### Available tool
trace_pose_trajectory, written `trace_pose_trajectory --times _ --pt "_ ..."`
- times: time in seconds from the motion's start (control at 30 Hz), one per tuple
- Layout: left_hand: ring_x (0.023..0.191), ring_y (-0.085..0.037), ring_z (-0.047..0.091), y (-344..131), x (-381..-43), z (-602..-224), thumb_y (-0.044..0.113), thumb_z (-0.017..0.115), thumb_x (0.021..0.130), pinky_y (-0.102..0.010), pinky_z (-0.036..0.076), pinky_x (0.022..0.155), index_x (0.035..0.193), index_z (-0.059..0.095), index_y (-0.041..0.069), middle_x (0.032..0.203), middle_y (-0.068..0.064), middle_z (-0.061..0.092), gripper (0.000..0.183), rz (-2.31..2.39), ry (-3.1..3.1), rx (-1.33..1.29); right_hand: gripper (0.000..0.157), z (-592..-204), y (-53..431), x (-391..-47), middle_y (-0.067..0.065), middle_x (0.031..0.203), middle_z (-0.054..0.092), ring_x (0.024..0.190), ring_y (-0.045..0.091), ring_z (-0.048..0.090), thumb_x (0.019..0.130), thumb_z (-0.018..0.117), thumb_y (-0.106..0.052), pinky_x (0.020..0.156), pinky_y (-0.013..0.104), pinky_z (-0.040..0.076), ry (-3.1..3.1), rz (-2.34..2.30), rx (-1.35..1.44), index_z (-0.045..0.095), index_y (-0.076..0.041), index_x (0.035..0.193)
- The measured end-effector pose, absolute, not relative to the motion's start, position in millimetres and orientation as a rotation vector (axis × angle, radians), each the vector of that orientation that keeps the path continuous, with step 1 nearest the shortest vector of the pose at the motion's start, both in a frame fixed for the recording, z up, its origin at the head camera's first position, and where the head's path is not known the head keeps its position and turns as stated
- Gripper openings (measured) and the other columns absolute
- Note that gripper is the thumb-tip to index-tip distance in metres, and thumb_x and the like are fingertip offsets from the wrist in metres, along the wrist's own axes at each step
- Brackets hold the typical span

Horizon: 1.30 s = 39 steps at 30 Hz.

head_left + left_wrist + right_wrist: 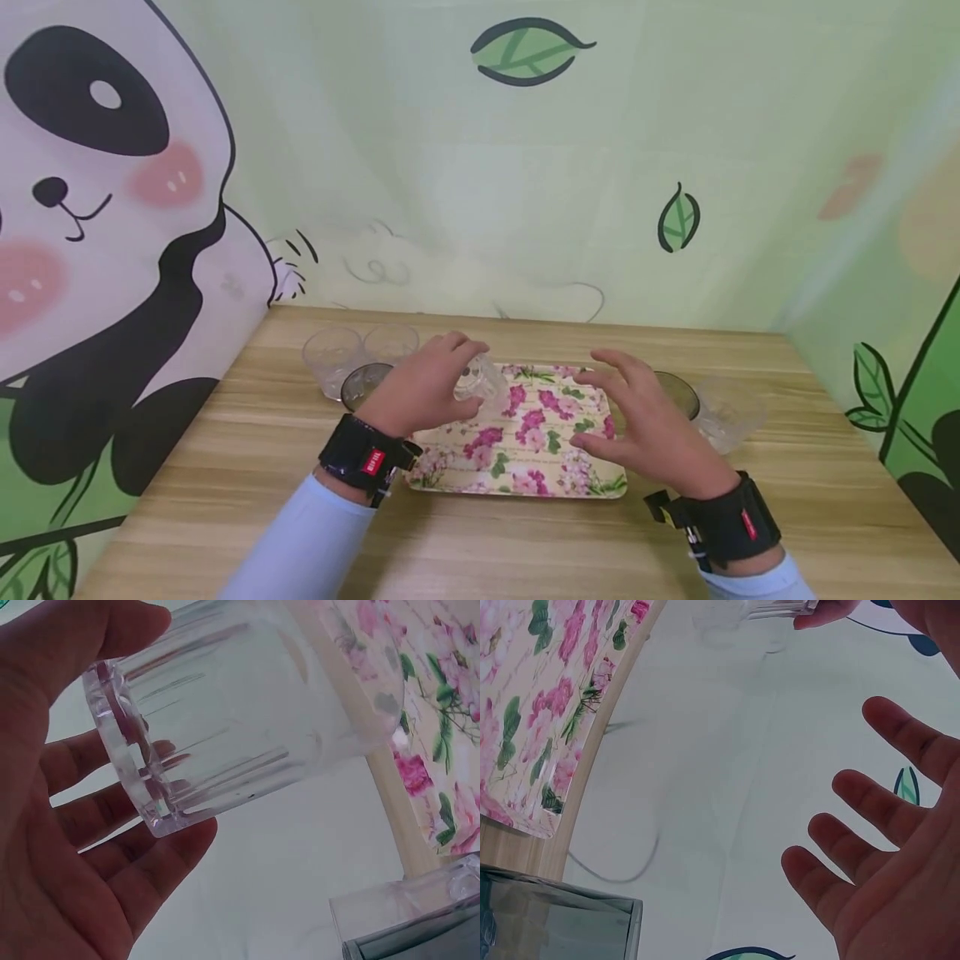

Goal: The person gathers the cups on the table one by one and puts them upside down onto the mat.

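My left hand (423,383) grips a clear glass (232,705) by its thick base, fingers and thumb around it. In the head view the glass is above the tray's left part, and it is tilted with its mouth away from the palm. Beneath lies a rectangular tray (517,458) printed with pink flowers. My right hand (652,425) hovers by the tray's right edge, fingers spread and holding nothing. Close behind it are a dark-tinted glass (681,393) and clear glassware (727,417), partly hidden by the hand.
Left of the tray stand two clear glasses (330,358) and a dark-tinted glass (363,385), partly covered by my left hand. All rest on a wooden table (247,467). A cloth backdrop (420,167) with a panda and leaves rises behind the table.
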<state>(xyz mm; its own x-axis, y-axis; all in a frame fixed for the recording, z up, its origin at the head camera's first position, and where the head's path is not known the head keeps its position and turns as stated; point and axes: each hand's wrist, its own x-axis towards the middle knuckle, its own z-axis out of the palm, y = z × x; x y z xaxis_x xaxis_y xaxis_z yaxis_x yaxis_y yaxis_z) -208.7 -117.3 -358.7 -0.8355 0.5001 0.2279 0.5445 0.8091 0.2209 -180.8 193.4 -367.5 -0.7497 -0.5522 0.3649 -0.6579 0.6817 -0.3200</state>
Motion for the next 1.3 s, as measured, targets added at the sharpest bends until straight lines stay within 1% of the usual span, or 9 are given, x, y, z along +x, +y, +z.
trace_pose_trajectory --times 0.1,0.27,0.43,0.57,0.67,0.83,0.97,1.2,1.3 --pt "0.111 -0.026 0.062 -118.1 -211.4 -357.6 0.032 0.077 0.082 -0.043 0.062 0.093 0.143 0.052 0.008 0.135 -0.015 0.062 0.07 -0.405 -2.866 -0.802 0.078 -367.2 193.2 -180.8 0.022 0.156 0.039 0.14 0.045 0.037 0.079 0.083 -0.039 0.102 0.072 0.048 -2.667 0.637 0.959 0.047 -0.02 0.146" --pt "0.114 -0.028 0.062 -119.4 -215.7 -358.0 0.032 0.077 0.083 -0.044 0.061 0.095 0.144 0.052 0.008 0.136 -0.016 0.062 0.07 -0.376 -2.897 -0.788 0.087 -366.4 193.6 -180.9 0.022 0.155 0.041 0.139 0.043 0.038 0.08 0.083 -0.038 0.104 0.07 0.049 -2.668 0.639 0.939 0.04 -0.014 0.152" --pt "0.11 -0.026 0.063 -120.8 -220.3 -358.8 0.033 0.077 0.083 -0.043 0.061 0.094 0.143 0.053 0.008 0.134 -0.016 0.063 0.07 -0.359 -2.94 -0.775 0.086 -366.1 193.8 -181.0 0.022 0.152 0.045 0.139 0.041 0.04 0.081 0.082 -0.038 0.106 0.069 0.048 -2.66 0.655 0.945 0.04 -0.012 0.152" --pt "0.104 -0.024 0.063 -122.9 -222.2 -359.2 0.032 0.075 0.083 -0.042 0.062 0.088 0.142 0.053 0.007 0.131 -0.016 0.064 0.067 -0.345 -2.954 -0.782 0.086 -366.4 193.8 -181.1 0.021 0.152 0.046 0.139 0.041 0.041 0.082 0.081 -0.038 0.107 0.069 0.047 -2.669 0.658 0.947 0.039 -0.013 0.153" --pt "0.103 -0.025 0.064 -124.7 -223.1 -360.1 0.03 0.076 0.082 -0.043 0.063 0.086 0.141 0.054 0.007 0.131 -0.017 0.064 0.067 -0.349 -2.96 -0.779 0.085 -366.7 193.6 -180.8 0.021 0.153 0.045 0.139 0.041 0.041 0.083 0.08 -0.039 0.107 0.069 0.046 -2.675 0.66 0.951 0.039 -0.014 0.153" --pt "0.104 -0.025 0.064 -125.5 -225.7 -360.9 0.032 0.077 0.082 -0.043 0.063 0.087 0.142 0.053 0.009 0.132 -0.016 0.064 0.069 -0.335 -2.988 -0.753 0.084 -367.2 193.8 -180.8 0.021 0.155 0.044 0.14 0.041 0.041 0.083 0.08 -0.039 0.107 0.069 0.047 -2.685 0.669 0.952 0.04 -0.015 0.153" --pt "0.102 -0.025 0.065 -125.4 -228.5 -361.7 0.032 0.078 0.081 -0.043 0.062 0.086 0.142 0.053 0.009 0.13 -0.015 0.064 0.07 -0.322 -3.008 -0.731 0.082 -368.4 194.3 -181.4 0.021 0.155 0.044 0.141 0.041 0.04 0.083 0.08 -0.04 0.107 0.069 0.047 -2.694 0.668 0.947 0.041 -0.016 0.152" --pt "0.102 -0.025 0.066 -125.5 -233.5 -362.9 0.033 0.079 0.082 -0.044 0.063 0.086 0.143 0.052 0.009 0.134 -0.017 0.064 0.07 -0.315 -3.038 -0.707 0.079 -369.0 194.9 -182.6 0.02 0.154 0.045 0.14 0.041 0.041 0.083 0.08 -0.04 0.107 0.068 0.047 -2.684 0.661 0.957 0.044 -0.017 0.15" --pt "0.1 -0.024 0.066 -125.2 -235.8 -364.1 0.034 0.079 0.083 -0.042 0.063 0.085 0.143 0.053 0.01 0.133 -0.015 0.064 0.069 -0.312 -3.051 -0.695 0.079 -369.1 195.1 -182.5 0.02 0.154 0.044 0.14 0.04 0.041 0.083 0.08 -0.04 0.107 0.068 0.048 -2.683 0.659 0.959 0.044 -0.018 0.15"
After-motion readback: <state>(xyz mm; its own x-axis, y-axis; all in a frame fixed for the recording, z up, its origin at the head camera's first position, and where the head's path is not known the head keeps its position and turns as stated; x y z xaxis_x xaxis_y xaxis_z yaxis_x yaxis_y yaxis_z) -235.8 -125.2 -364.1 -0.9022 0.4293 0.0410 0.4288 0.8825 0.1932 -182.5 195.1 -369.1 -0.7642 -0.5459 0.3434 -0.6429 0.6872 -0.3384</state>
